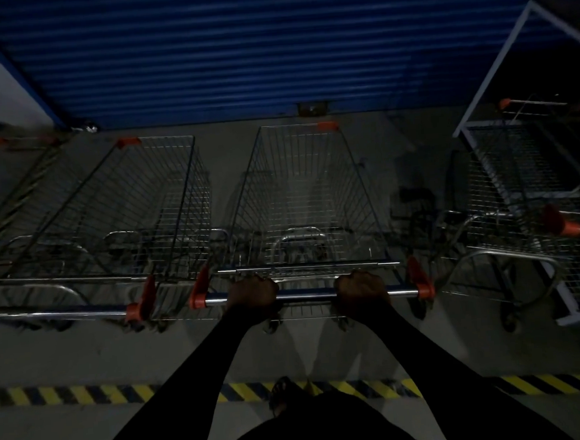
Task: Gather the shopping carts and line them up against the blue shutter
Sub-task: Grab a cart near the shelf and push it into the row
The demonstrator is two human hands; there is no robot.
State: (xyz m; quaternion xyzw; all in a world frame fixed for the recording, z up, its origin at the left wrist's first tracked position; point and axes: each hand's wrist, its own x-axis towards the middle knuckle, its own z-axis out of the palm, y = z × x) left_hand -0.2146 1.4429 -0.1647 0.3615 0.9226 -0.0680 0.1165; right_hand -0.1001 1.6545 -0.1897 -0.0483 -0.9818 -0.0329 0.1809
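Dim scene. The left cart (163, 194) is stood nose toward the blue shutter (235, 51). Just beside it, the middle cart (298, 157) is pointed at the shutter, short of it. Its handle bar (307, 293) is gripped by both hands: left hand (252, 296) and right hand (360, 292) are each curled round it. The right cart (492, 185) is seen angled, by a white frame (493, 64). Striped tape (71, 395) is laid across the floor.

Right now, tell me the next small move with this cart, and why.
Probably let go of the handle. Both the left hand and the right hand grip it, yet the middle cart already faces the blue shutter, its front and handle about level with the neighbouring cart on its left. The cart at right sits askew.
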